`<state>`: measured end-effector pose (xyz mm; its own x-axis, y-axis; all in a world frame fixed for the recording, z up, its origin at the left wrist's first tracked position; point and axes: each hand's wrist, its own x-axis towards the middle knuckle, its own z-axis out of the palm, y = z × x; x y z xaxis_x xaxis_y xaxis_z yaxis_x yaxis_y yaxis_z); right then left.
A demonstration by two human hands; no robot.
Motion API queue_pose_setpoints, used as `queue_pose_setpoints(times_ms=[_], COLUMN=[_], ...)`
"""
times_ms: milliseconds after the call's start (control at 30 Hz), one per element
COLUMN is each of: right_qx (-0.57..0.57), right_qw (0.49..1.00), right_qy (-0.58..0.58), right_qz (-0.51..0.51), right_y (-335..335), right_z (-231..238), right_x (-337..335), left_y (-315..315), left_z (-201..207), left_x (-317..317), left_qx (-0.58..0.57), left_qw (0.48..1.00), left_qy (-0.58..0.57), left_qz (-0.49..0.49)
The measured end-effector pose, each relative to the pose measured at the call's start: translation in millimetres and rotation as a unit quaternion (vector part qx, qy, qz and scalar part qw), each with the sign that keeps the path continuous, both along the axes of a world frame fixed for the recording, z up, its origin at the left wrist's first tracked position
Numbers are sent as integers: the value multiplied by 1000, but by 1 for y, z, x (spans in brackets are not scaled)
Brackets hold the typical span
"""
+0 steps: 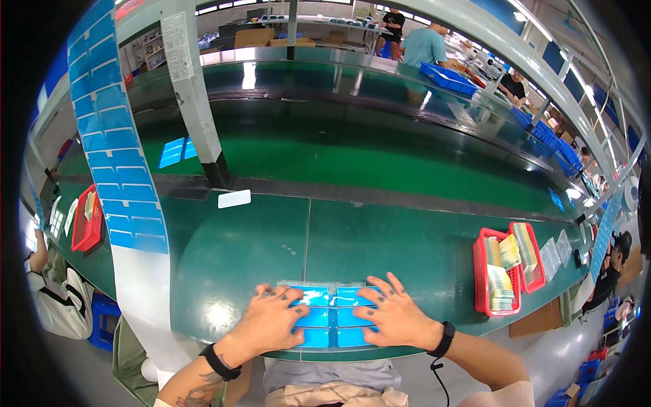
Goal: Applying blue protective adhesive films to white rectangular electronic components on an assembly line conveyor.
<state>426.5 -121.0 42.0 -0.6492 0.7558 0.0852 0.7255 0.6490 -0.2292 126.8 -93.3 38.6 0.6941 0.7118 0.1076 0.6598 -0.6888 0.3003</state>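
Observation:
Blue rectangular film pieces (316,337) lie in two columns on a clear sheet (332,283) at the table's front edge. My left hand (270,317) rests on the left column, its fingers stretched over the pieces' outer edges. From the other side, my right hand (400,315) lies with spread fingers on the right column. Neither hand grips anything, though the fingertips touch the blue pieces. To the left hangs a long strip of blue labels (122,169), its lower part being bare white backing (141,292).
Red baskets (481,275) with stacks of yellowish cards (500,288) stand at right, beside clear bags (549,256). A white rectangle (234,199) lies near a grey post (193,95) on the green table (237,264). Another red basket (87,234) is far left. People work beyond.

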Motion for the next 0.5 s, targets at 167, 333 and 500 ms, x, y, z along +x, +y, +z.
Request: queue_pose_setpoints(times_ms=[167,333,500], right_qx=[12,-58,-392], right_qw=[998,976,814], right_qy=[-15,93,229], right_qz=[-51,-189,-361], right_y=[-17,-40,-20], right_z=[5,12,-4], right_x=[27,28,17], left_y=[-10,-55,-82], left_z=[4,3,-6], left_x=[-26,-41,-23], left_qx=[22,-20,-92], left_qw=[997,987,968], left_qy=[-13,-74,-91], left_qz=[76,144,215])
